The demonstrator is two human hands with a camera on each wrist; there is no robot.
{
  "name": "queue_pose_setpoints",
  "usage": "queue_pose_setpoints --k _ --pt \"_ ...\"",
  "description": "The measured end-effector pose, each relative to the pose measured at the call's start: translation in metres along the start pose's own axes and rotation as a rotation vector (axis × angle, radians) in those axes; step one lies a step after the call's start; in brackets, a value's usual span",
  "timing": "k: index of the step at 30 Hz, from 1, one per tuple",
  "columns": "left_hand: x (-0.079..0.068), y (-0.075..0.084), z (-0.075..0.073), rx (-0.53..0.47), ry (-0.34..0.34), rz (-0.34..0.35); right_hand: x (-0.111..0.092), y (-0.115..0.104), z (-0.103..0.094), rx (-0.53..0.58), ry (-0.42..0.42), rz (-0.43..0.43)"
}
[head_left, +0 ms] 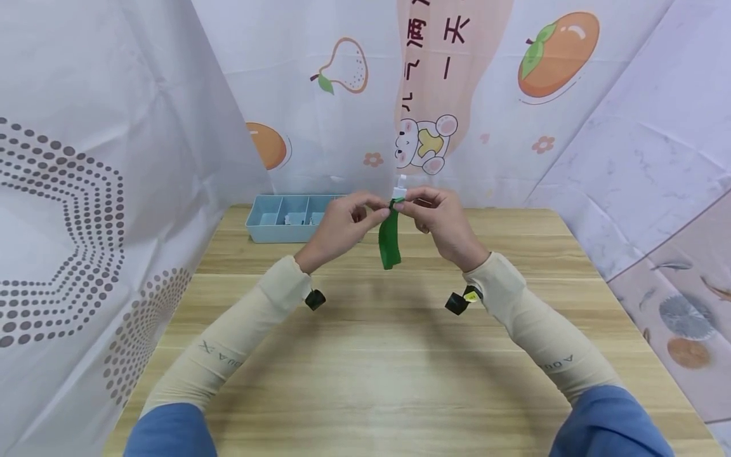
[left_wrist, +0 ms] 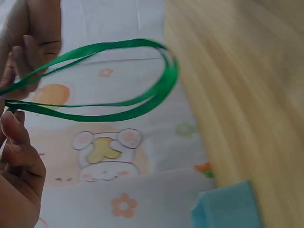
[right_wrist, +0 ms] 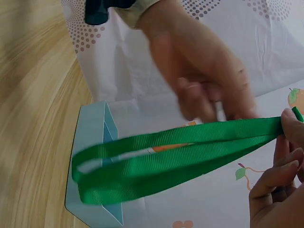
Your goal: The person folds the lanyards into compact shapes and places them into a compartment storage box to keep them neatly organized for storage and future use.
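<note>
A green ribbed lanyard (head_left: 390, 241) hangs down in folded loops between my two hands. A small white plastic piece (head_left: 400, 190) stands up at its top end. My left hand (head_left: 345, 225) pinches the lanyard's gathered top between thumb and index finger. From the other side, my right hand (head_left: 442, 222) pinches the same spot, with its thumb on the ribbon. In the right wrist view the looped lanyard (right_wrist: 156, 161) stretches left from the right fingertips, partly covering the left fingers. The left wrist view shows the loop (left_wrist: 166, 80) spread open beyond the fingertips.
A light blue divided tray (head_left: 280, 233) sits at the back left of the wooden table (head_left: 377, 381), small white pieces in its compartments. Behind the table hangs a printed curtain (head_left: 354, 146). A dark wrist device (head_left: 315, 299) hangs at the left sleeve, another (head_left: 455, 304) at the right.
</note>
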State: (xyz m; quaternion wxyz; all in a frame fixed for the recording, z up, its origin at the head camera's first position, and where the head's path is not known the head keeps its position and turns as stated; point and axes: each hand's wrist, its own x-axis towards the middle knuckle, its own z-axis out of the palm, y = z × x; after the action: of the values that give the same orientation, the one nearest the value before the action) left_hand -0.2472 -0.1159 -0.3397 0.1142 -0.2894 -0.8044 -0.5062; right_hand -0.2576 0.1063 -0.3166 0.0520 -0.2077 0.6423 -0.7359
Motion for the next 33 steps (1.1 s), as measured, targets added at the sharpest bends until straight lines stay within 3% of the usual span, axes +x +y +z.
queue_pose_setpoints --k 5,12,23,33 --pt "-0.016 -0.030 0.015 -0.032 -0.083 -0.145 -0.001 -0.002 0.000 0.009 -0.004 0.003" --pt "-0.025 -0.057 0.038 -0.088 -0.154 -0.237 -0.004 -0.005 0.000 0.015 -0.024 0.005" --pt "-0.036 -0.074 0.042 -0.525 -0.213 -0.435 -0.005 -0.003 -0.019 0.020 -0.020 -0.062" --pt "-0.049 -0.080 0.036 -0.756 -0.214 -0.576 -0.005 0.004 -0.043 0.119 0.027 -0.096"
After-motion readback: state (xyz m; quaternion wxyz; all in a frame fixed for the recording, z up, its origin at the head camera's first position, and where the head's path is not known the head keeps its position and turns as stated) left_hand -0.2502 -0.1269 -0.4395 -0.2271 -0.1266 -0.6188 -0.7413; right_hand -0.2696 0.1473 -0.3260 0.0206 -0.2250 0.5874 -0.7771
